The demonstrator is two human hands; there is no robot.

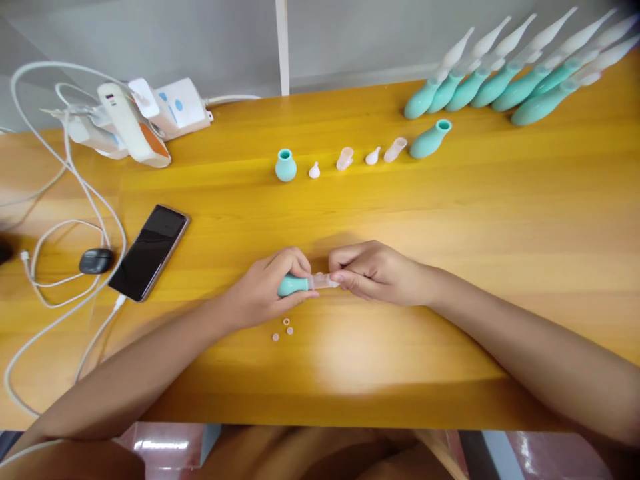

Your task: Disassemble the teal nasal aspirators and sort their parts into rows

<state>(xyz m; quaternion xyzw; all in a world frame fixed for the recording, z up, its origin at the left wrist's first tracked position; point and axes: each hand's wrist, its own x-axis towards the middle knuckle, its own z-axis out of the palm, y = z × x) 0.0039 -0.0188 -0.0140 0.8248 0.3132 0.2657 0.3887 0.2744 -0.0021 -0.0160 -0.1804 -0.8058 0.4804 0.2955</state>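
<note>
My left hand (pixel 267 287) grips a small teal rubber bulb (pixel 291 285) lying sideways just above the wooden table (pixel 450 220). My right hand (pixel 373 272) pinches the clear plastic tip (pixel 325 281) that meets the bulb's mouth. Both hands are close together at the table's middle front. Three tiny pinkish rings (pixel 283 329) lie on the wood just below my left hand.
Loose parts lie in a row at mid-table: a teal bulb (pixel 285 165), small white tips (pixel 314 171), clear caps (pixel 345 158), another teal bulb (pixel 430 139). Several assembled teal-and-white pieces (pixel 500 80) stand at back right. A black phone (pixel 150 251), mouse (pixel 96 261), cables and chargers (pixel 135 120) fill the left.
</note>
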